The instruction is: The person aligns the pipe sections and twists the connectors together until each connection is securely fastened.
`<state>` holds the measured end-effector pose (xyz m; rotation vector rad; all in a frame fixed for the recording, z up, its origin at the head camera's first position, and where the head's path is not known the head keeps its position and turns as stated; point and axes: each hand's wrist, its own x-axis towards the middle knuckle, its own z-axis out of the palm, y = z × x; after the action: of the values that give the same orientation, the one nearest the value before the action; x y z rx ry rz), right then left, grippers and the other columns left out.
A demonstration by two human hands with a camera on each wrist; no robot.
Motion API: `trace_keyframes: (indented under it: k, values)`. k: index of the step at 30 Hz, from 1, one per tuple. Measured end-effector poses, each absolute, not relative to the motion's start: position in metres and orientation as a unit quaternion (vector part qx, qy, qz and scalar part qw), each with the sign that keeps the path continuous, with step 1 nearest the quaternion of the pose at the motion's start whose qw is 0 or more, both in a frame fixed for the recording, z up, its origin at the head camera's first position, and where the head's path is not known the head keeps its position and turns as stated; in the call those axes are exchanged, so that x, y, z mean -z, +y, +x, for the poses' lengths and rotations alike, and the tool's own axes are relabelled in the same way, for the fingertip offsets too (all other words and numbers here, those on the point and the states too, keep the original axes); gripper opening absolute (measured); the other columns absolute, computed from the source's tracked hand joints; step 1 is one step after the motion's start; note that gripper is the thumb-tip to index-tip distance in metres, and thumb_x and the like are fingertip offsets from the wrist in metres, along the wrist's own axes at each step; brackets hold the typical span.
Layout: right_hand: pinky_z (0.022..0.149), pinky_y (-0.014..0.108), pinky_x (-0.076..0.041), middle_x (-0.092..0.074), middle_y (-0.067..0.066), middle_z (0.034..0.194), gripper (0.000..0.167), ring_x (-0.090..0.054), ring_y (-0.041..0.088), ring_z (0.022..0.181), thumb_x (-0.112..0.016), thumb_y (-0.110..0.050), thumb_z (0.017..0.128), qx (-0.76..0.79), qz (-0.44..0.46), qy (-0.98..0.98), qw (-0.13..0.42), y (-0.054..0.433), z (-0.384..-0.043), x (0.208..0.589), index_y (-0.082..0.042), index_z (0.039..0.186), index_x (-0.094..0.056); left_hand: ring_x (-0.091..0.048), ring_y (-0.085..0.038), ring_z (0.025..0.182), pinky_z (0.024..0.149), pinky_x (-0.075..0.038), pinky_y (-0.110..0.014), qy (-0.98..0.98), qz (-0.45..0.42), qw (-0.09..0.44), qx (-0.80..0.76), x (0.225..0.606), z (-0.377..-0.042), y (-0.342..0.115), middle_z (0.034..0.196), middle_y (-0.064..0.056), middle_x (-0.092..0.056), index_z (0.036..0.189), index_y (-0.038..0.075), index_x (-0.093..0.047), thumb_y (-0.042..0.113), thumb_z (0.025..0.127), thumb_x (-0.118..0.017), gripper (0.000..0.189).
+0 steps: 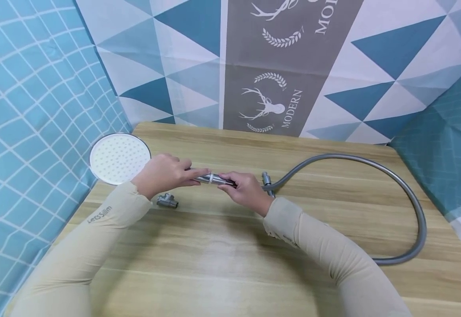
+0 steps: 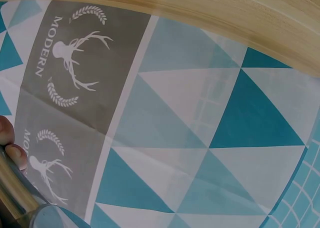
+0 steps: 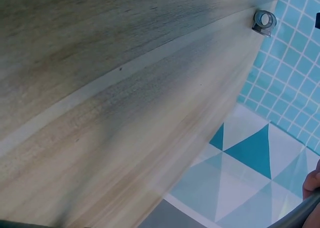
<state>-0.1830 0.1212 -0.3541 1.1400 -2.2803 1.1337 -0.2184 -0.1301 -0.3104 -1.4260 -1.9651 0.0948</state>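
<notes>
A round shower head with a white nozzle face and chrome rim is at the left of the head view. My left hand grips its chrome handle, index finger stretched along it. Close by, my right hand pinches the metal end of a grey flexible shower hose. A white ring shows at the joint between the two hands, where handle and hose end line up. The left wrist view shows fingertips beside the shiny metal.
A small metal tee fitting lies on the wooden table below my left hand. Behind the hose is another chrome fitting. The hose loops across the right side. Patterned sheets stand behind the table, with a blue tiled sheet on the left.
</notes>
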Motion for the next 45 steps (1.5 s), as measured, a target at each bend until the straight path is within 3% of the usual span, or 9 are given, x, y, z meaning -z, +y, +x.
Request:
trace_keyframes:
  k: [9, 16, 24, 29, 32, 36, 41, 45]
  values:
    - [0.05, 0.021, -0.041, -0.067, 0.012, 0.082, 0.025, -0.047, 0.008, 0.056, -0.069, -0.001, 0.087, -0.394, 0.396, -0.813, 0.163, 0.1226, -0.1808, 0.3542, 0.01, 0.108, -0.064, -0.027, -0.011, 0.039, 0.038, -0.025, -0.024, -0.763, -0.548, 0.342, -0.034, 0.3102, -0.2169, -0.1283, 0.06, -0.002, -0.046, 0.117, 0.026, -0.065, 0.045, 0.095, -0.053, 0.031]
    - [0.05, 0.021, -0.04, -0.064, 0.009, 0.077, 0.023, -0.044, 0.007, 0.055, -0.064, -0.002, 0.09, -0.384, 0.398, -0.818, 0.155, 0.1231, -0.1816, 0.3534, 0.009, 0.11, -0.064, -0.028, -0.011, 0.039, 0.038, -0.025, -0.025, -0.765, -0.547, 0.337, -0.033, 0.3095, -0.2171, -0.1283, 0.06, -0.002, -0.047, 0.117, 0.025, -0.067, 0.04, 0.083, -0.07, 0.037]
    - [0.05, 0.021, -0.039, -0.061, 0.007, 0.074, 0.029, -0.045, 0.008, 0.055, -0.066, -0.005, 0.089, -0.367, 0.397, -0.823, 0.174, 0.1218, -0.1812, 0.3539, 0.008, 0.114, -0.059, -0.027, -0.01, 0.039, 0.038, -0.025, -0.024, -0.767, -0.545, 0.336, -0.04, 0.309, -0.2163, -0.1288, 0.059, -0.001, -0.047, 0.117, 0.026, -0.066, 0.04, 0.079, -0.075, 0.041]
    - [0.051, 0.021, -0.042, -0.065, 0.008, 0.078, 0.043, -0.049, 0.009, 0.055, -0.077, -0.011, 0.081, -0.355, 0.384, -0.826, 0.211, 0.1192, -0.1807, 0.3579, 0.004, 0.115, -0.055, -0.026, -0.009, 0.04, 0.038, -0.025, -0.024, -0.766, -0.546, 0.336, -0.047, 0.308, -0.215, -0.128, 0.06, -0.001, -0.047, 0.117, 0.027, -0.066, 0.041, 0.082, -0.071, 0.038]
    - [0.056, 0.021, -0.047, -0.069, 0.01, 0.086, 0.034, -0.059, 0.011, 0.063, -0.079, -0.01, 0.079, -0.35, 0.387, -0.823, 0.226, 0.1177, -0.182, 0.3602, 0.001, 0.105, -0.061, -0.026, -0.01, 0.04, 0.038, -0.025, -0.025, -0.759, -0.551, 0.344, -0.047, 0.3086, -0.2151, -0.1272, 0.061, -0.001, -0.046, 0.116, 0.026, -0.066, 0.043, 0.092, -0.06, 0.03]
    - [0.058, 0.02, -0.049, -0.071, 0.011, 0.091, 0.024, -0.063, 0.012, 0.067, -0.078, -0.006, 0.08, -0.348, 0.403, -0.813, 0.237, 0.1171, -0.1839, 0.3618, 0.001, 0.097, -0.062, -0.026, -0.01, 0.04, 0.038, -0.024, -0.025, -0.751, -0.554, 0.356, -0.042, 0.3107, -0.2158, -0.1273, 0.061, -0.001, -0.045, 0.115, 0.025, -0.067, 0.046, 0.098, -0.046, 0.034]
    - [0.054, 0.019, -0.046, -0.072, 0.012, 0.089, 0.023, -0.058, 0.01, 0.062, -0.078, -0.005, 0.079, -0.346, 0.414, -0.803, 0.252, 0.1168, -0.1845, 0.3607, 0.002, 0.095, -0.063, -0.027, -0.011, 0.04, 0.038, -0.025, -0.026, -0.753, -0.551, 0.357, -0.039, 0.3115, -0.2161, -0.1277, 0.061, -0.001, -0.045, 0.117, 0.025, -0.067, 0.045, 0.095, -0.053, 0.032]
    - [0.055, 0.018, -0.047, -0.071, 0.014, 0.089, 0.024, -0.06, 0.011, 0.062, -0.078, -0.004, 0.078, -0.348, 0.421, -0.799, 0.252, 0.1165, -0.185, 0.3597, 0.004, 0.096, -0.064, -0.028, -0.011, 0.04, 0.038, -0.026, -0.026, -0.755, -0.55, 0.356, -0.037, 0.3117, -0.2158, -0.1285, 0.061, -0.002, -0.046, 0.117, 0.025, -0.067, 0.045, 0.098, -0.047, 0.034]
